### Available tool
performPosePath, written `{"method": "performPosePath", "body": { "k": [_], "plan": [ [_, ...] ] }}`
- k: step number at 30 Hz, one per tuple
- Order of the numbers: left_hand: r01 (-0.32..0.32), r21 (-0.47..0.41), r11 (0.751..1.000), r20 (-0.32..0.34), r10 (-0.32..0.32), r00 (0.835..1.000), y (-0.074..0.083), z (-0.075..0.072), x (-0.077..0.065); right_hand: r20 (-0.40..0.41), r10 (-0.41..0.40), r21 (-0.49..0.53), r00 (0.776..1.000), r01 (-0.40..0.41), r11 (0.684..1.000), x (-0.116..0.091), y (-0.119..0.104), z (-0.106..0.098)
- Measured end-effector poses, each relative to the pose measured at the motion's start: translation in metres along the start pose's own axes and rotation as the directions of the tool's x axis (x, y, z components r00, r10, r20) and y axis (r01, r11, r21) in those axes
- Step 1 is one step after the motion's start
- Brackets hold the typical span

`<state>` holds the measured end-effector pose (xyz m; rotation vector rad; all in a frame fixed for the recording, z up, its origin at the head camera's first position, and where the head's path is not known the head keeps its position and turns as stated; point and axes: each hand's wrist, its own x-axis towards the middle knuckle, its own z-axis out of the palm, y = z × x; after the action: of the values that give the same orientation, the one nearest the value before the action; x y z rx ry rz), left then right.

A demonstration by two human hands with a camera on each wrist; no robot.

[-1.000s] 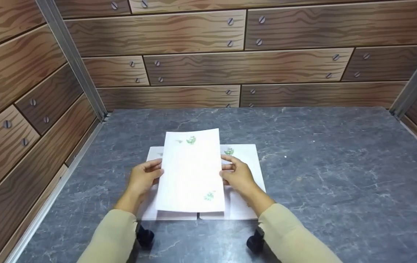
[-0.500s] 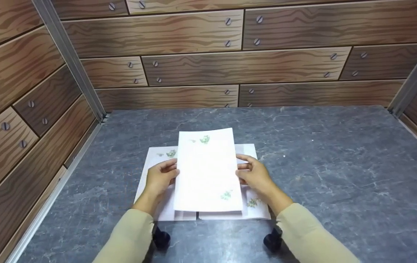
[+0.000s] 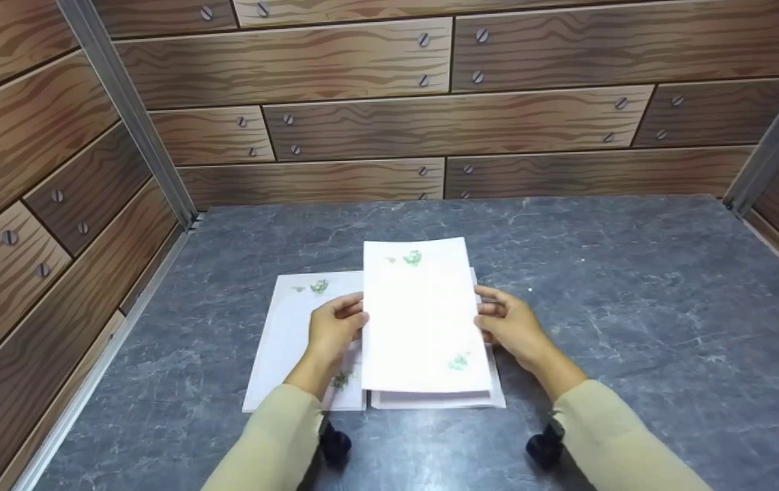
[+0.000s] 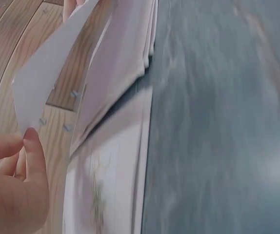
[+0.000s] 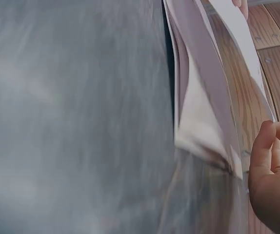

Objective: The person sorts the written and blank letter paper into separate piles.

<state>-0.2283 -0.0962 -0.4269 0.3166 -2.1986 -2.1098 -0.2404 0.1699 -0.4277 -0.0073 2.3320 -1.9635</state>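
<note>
A white sheet of paper with small green leaf prints is held up between both hands. My left hand pinches its left edge between thumb and fingers, and my right hand pinches the right edge. Below lie two stacks of similar paper side by side, split by a narrow gap. The left stack shows green prints near its top and lower right. Most of the right stack is hidden under the held sheet. Both wrist views show the held sheet raised above the stacks, whose layered edges are visible.
The stacks rest on a dark grey marbled tabletop. Wood-plank patterned panels rise at the back and both sides, with grey metal posts in the corners. A tiny white speck lies right of the paper.
Both hands have carried the sheet to the right, from over the left stack and gap to over the right stack. The left stack has come into view.
</note>
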Motion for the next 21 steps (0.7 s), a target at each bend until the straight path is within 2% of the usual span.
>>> {"method": "performPosePath", "body": {
  "k": [6,12,21],
  "plan": [
    [-0.012,-0.029,1.0,0.022,0.012,1.0,-0.001,0.019,-0.003,0.007,-0.003,0.043,1.0,0.003,0.999,-0.003,0.008,-0.018],
    [-0.008,-0.007,1.0,0.017,0.008,1.0,-0.003,0.038,-0.006,0.017,-0.013,0.037,1.0,0.012,0.999,-0.006,0.011,-0.036],
    [-0.056,0.018,0.998,0.029,0.055,0.998,-0.006,0.065,-0.01,0.023,-0.021,0.001,1.0,0.021,1.0,-0.01,0.013,-0.063]
  ]
}}
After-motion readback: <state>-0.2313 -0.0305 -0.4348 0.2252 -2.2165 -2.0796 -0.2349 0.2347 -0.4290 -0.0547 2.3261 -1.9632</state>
